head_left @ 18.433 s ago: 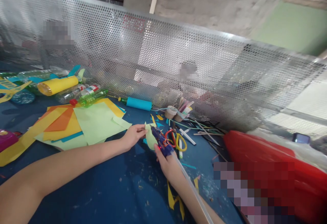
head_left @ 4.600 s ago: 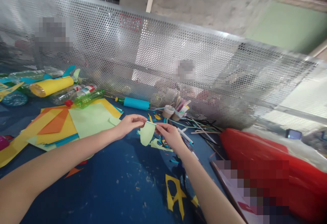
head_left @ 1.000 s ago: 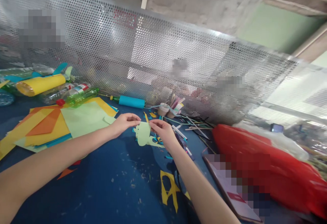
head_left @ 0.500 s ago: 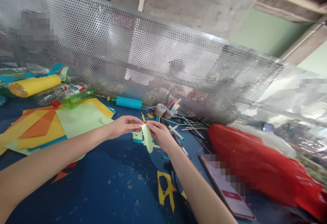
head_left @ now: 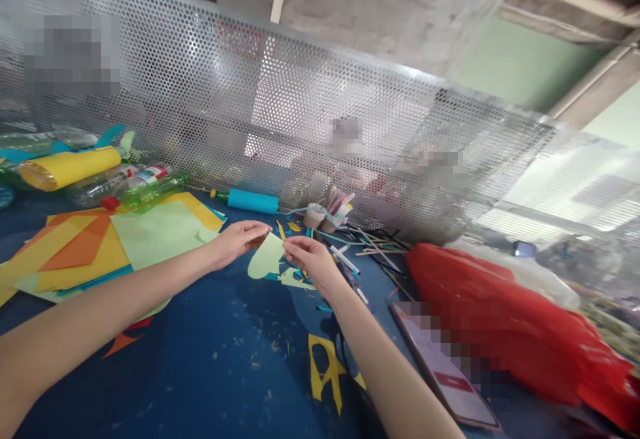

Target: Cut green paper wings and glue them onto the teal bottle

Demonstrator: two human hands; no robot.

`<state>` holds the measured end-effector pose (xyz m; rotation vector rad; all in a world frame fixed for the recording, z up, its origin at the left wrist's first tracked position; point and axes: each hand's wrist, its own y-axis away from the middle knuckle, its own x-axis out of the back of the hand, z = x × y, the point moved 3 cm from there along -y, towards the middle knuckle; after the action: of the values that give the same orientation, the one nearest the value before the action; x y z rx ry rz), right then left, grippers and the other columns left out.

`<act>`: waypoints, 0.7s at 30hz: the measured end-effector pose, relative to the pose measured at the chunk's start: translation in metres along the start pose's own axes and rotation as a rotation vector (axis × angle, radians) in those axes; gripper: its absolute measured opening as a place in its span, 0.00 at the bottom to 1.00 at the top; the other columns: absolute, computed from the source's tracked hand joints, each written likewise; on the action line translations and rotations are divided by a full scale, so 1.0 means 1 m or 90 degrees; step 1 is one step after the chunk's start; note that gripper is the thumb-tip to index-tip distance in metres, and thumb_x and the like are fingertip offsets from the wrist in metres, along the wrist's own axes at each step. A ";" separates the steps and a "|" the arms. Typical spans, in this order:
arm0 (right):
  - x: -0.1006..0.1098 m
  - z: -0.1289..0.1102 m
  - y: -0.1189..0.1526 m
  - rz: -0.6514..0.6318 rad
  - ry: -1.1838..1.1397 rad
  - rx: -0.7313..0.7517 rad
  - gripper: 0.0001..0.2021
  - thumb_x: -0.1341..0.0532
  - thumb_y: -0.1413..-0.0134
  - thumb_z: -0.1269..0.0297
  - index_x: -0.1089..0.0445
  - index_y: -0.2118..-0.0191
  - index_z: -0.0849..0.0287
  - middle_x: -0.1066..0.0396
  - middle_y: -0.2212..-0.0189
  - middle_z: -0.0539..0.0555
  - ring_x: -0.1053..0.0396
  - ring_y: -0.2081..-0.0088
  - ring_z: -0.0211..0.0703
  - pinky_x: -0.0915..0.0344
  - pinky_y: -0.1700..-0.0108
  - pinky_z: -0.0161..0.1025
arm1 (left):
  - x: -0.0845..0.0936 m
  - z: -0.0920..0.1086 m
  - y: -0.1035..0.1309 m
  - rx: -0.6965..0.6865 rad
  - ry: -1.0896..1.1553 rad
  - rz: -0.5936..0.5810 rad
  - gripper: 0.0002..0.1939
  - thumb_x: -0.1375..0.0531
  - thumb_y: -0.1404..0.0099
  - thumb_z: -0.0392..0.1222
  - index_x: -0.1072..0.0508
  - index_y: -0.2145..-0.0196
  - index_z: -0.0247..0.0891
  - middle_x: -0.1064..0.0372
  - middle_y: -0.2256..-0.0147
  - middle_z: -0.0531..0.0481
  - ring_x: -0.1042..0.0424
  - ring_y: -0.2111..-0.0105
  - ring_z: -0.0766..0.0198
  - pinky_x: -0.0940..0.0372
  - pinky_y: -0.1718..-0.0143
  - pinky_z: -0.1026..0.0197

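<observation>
A pale green paper cutout (head_left: pixel 265 260) with a rounded lower end hangs above the blue table, opened out nearly flat. My left hand (head_left: pixel 239 244) pinches it at the top corner, fingertips partly hidden. At the right corner, the thumb and fingers of my right hand (head_left: pixel 311 257) are closed on it. Behind and below the cutout lie pale green paper scraps (head_left: pixel 296 279) and small blue ones. A yellow paper offcut (head_left: pixel 324 371) with holes cut in it lies nearer, beside my right forearm.
Coloured paper sheets (head_left: pixel 155 235) and plastic bottles (head_left: pixel 150 191) cover the left side. A blue-wrapped bottle (head_left: pixel 253 201) lies behind my hands, near cups of sticks (head_left: pixel 315 215). At right are a phone (head_left: pixel 445 365) and a red plastic bag (head_left: pixel 500 319). A perforated metal panel (head_left: pixel 300 92) rises behind.
The paper cutout was narrow and seen nearly edge-on or folded; now its broad face shows, swung leftward. My hands have moved slightly apart.
</observation>
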<state>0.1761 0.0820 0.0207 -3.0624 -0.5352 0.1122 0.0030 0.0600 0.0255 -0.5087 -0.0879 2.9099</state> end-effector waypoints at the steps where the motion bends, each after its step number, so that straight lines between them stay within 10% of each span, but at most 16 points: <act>1: 0.001 0.001 -0.001 0.004 0.013 0.005 0.12 0.31 0.63 0.60 0.27 0.70 0.60 0.30 0.78 0.47 0.35 0.76 0.29 0.36 0.66 0.29 | 0.000 0.000 0.000 -0.010 -0.011 0.004 0.12 0.35 0.48 0.43 0.27 0.67 0.35 0.28 0.70 0.50 0.29 0.67 0.66 0.37 0.58 0.60; 21: -0.004 0.001 0.002 -0.006 0.054 0.081 0.12 0.33 0.60 0.58 0.28 0.69 0.59 0.30 0.76 0.48 0.34 0.73 0.32 0.37 0.66 0.32 | 0.002 -0.010 0.002 -0.040 -0.060 0.142 0.10 0.34 0.53 0.41 0.28 0.73 0.34 0.29 0.73 0.51 0.30 0.69 0.65 0.36 0.58 0.58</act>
<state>0.1730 0.0790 0.0199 -2.9257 -0.5167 0.0140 0.0042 0.0584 0.0156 -0.4157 -0.1436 3.1583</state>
